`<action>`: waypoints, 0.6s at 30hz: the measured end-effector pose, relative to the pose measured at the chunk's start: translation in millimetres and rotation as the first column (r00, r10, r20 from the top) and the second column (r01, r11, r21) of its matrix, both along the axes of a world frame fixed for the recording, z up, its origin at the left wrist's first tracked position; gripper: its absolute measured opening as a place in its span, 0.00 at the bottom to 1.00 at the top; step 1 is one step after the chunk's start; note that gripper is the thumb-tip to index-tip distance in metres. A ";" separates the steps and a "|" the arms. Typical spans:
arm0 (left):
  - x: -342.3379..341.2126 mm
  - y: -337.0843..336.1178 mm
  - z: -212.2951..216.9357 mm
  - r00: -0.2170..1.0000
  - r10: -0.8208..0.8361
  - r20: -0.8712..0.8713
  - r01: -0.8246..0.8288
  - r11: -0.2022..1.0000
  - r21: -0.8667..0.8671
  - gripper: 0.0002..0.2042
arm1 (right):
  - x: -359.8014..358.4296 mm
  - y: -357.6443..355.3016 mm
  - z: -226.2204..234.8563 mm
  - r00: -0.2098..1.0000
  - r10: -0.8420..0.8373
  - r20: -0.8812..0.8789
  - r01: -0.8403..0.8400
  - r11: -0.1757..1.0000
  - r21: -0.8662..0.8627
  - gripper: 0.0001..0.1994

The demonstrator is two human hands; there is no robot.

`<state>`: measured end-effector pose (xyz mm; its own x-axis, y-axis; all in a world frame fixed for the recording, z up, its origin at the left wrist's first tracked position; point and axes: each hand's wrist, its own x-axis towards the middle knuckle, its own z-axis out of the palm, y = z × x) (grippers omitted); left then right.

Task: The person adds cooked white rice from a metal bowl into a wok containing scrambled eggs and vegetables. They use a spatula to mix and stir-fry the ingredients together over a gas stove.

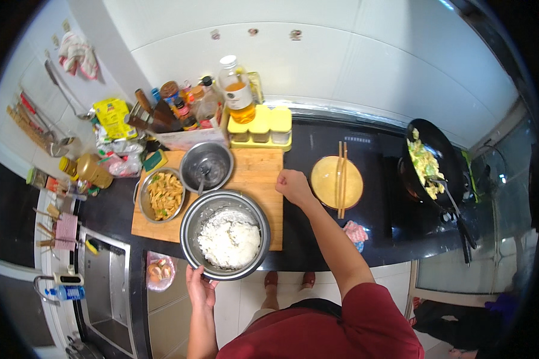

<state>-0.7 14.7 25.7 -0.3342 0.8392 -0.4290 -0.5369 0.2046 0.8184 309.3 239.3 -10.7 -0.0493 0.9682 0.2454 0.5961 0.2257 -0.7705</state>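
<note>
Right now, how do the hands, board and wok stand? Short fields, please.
left hand: touching the rice pot at its near-left edge
right hand: curled by the board's right edge; contents hidden
board: wooden, bears a steel bowl and a food bowl
dish: round, yellow, chopsticks across it
wok: black, food and utensil inside

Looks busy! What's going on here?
A person in a dark red shirt has the left hand on the rim of a round silver metal pot of what looks like white rice, by a brown wooden board. The right hand is closed near the board's right edge; whether it holds anything is unclear. Beside it, two wooden chopsticks cross a round yellow disc. Farther right, yellow and green food sits in a black wok.
</note>
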 end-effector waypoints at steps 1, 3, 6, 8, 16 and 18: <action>0.5 6.1 1.4 1.000 -0.024 0.002 0.024 1.000 -0.005 0.15 | 7.6 -23.0 17.9 0.997 -0.015 -0.073 0.014 1.000 -0.007 0.04; 1.6 16.1 1.8 0.999 -0.054 0.002 0.054 0.999 -0.010 0.15 | 25.2 -62.7 44.4 0.983 -0.074 -0.170 0.074 0.997 -0.004 0.04; -3.1 41.7 -11.5 0.985 -0.171 0.020 0.170 0.985 0.041 0.15 | 64.8 -97.9 69.7 0.961 -0.196 -0.194 0.210 0.976 0.054 0.04; 2.5 71.9 -15.7 0.987 -0.161 0.002 0.160 0.980 0.114 0.14 | 93.5 -104.9 89.0 0.935 -0.283 -0.213 0.317 0.938 0.143 0.04; -1.8 5.7 5.3 0.874 0.050 -0.484 0.085 0.963 0.254 0.22 | 158.1 -311.6 269.0 0.669 -0.740 0.074 0.700 0.660 0.272 0.03; 15.6 1.5 24.0 0.741 0.139 -0.656 0.177 0.903 0.391 0.21 | 193.2 -325.7 284.0 0.589 -0.797 0.133 0.716 0.591 0.370 0.02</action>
